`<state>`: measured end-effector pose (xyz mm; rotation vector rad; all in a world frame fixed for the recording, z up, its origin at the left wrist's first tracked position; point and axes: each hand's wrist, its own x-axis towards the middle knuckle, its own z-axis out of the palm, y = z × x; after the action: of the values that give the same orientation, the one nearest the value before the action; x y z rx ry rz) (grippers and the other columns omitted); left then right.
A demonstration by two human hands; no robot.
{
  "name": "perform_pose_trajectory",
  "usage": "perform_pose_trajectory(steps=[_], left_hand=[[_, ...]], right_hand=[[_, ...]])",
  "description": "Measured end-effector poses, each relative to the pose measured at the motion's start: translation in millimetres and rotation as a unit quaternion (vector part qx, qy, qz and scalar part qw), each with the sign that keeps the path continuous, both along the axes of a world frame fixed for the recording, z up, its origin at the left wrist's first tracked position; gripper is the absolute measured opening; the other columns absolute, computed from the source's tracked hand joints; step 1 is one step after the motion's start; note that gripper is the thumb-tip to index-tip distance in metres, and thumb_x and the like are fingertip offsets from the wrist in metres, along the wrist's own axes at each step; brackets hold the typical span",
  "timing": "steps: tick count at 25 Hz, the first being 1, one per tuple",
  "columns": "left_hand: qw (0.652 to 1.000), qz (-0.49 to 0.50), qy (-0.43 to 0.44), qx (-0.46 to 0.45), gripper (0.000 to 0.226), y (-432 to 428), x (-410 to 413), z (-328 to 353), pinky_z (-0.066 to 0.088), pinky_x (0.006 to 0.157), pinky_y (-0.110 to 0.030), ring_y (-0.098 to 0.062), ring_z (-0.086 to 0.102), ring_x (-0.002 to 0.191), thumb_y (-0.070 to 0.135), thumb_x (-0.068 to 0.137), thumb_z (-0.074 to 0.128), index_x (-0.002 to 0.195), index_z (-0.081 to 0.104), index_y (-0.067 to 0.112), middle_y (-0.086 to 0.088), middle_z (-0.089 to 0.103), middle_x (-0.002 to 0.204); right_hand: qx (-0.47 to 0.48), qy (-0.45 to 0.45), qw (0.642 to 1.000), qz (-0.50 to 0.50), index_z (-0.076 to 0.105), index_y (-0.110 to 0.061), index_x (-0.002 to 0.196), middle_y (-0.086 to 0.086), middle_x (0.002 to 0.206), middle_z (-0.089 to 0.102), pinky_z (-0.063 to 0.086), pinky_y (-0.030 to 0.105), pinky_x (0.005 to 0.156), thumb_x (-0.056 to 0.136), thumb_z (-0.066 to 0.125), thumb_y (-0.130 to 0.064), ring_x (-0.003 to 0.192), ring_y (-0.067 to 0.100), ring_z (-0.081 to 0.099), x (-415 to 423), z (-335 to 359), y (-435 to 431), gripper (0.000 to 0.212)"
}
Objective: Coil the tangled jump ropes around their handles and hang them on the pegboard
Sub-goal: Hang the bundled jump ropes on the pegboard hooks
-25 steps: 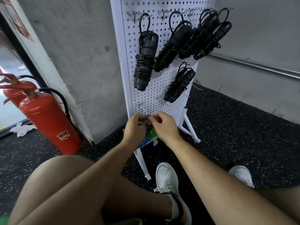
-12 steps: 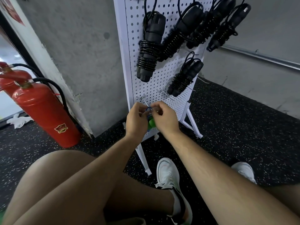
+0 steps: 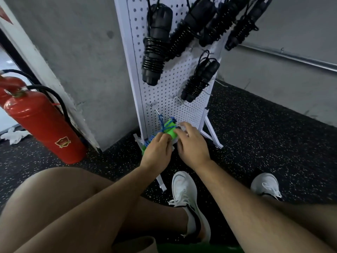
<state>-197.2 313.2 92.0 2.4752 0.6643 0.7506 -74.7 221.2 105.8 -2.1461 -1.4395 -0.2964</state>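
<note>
grip: left hand (image 3: 156, 150) clamped on green handles (image 3: 170, 129), right hand (image 3: 193, 143) pinches their upper end | axis 1–7 o'clock | blue loop (image 3: 160, 121) 12 o'clock of left fingers (image 3: 163, 138); hook (image 3: 156, 108) just beyond, 11 o'clock | left hand nearer

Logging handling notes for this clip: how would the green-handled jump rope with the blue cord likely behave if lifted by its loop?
Probably floppy where the blue cord loops loosely above the green handles. Likely light: the left hand and right hand hold it in their fingers. Hung, it may tilt like the black coiled ropes.
</note>
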Motion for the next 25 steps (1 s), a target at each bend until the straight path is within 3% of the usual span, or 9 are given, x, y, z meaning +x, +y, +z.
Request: perform_pose_trajectory(steps=[3,6,11,15,21,25], left_hand=[[0.998,-0.040,0.040,0.030,0.027,-13.1,16.5,-17.4,0.051,0.077,-0.043,-0.030,0.059,0.092,0.023,0.102,0.044,0.115,0.060,0.007,-0.009,0.058,0.108],[0.990,-0.084,0.109,-0.005,0.022,-23.3,34.7,-41.2,0.049,0.076,-0.044,-0.032,0.058,0.093,0.019,0.103,0.045,0.113,0.058,0.005,-0.012,0.056,0.110],[0.943,-0.090,0.317,-0.042,0.057,-16.8,64.9,-95.1,0.046,0.102,-0.041,-0.030,0.051,0.130,0.043,0.098,0.027,0.147,0.040,0.017,-0.007,0.043,0.147],[0.929,-0.090,0.352,-0.071,0.055,-13.3,93.3,-126.1,0.042,0.106,-0.043,-0.030,0.046,0.134,0.039,0.105,0.041,0.154,0.032,0.016,-0.009,0.036,0.155],[0.898,-0.102,0.412,-0.118,0.059,-7.4,121.5,-186.6,0.040,0.109,-0.047,-0.028,0.040,0.138,0.037,0.101,0.046,0.155,0.028,0.023,-0.004,0.030,0.157],[0.895,-0.076,0.416,-0.141,0.061,-7.3,118.1,-208.3,0.041,0.108,-0.048,-0.029,0.043,0.136,0.035,0.099,0.047,0.156,0.027,0.026,-0.005,0.032,0.157]], right_hand=[[-0.075,-0.020,0.997,-0.019,0.057,-0.011,0.135,0.016,0.155,0.037,0.051,0.040,0.095,0.089,0.054,-0.020,0.130,0.036,0.050,8.4,-23.4,-23.5,0.047],[-0.166,0.013,0.986,-0.025,0.056,-0.012,0.132,0.010,0.134,0.054,0.051,0.041,0.088,0.089,0.059,-0.020,0.114,0.033,0.057,13.5,-43.0,-34.3,0.044],[-0.315,0.065,0.945,-0.056,0.038,-0.016,0.146,0.007,0.134,0.052,0.044,0.040,0.093,0.092,0.055,-0.025,0.120,0.030,0.050,26.3,-97.6,-38.5,0.057],[-0.349,0.110,0.928,-0.075,0.032,-0.020,0.150,0.007,0.138,0.048,0.041,0.041,0.096,0.091,0.056,-0.026,0.123,0.030,0.046,44.5,-148.5,-35.7,0.064],[-0.344,0.207,0.911,-0.096,0.040,-0.017,0.143,0.007,0.143,0.042,0.043,0.041,0.102,0.091,0.063,-0.024,0.130,0.027,0.042,89.6,-203.5,-13.2,0.058],[-0.319,0.287,0.891,-0.148,0.034,-0.016,0.147,0.012,0.143,0.043,0.039,0.040,0.107,0.100,0.049,-0.018,0.127,0.031,0.043,97.5,-220.9,12.4,0.050]])
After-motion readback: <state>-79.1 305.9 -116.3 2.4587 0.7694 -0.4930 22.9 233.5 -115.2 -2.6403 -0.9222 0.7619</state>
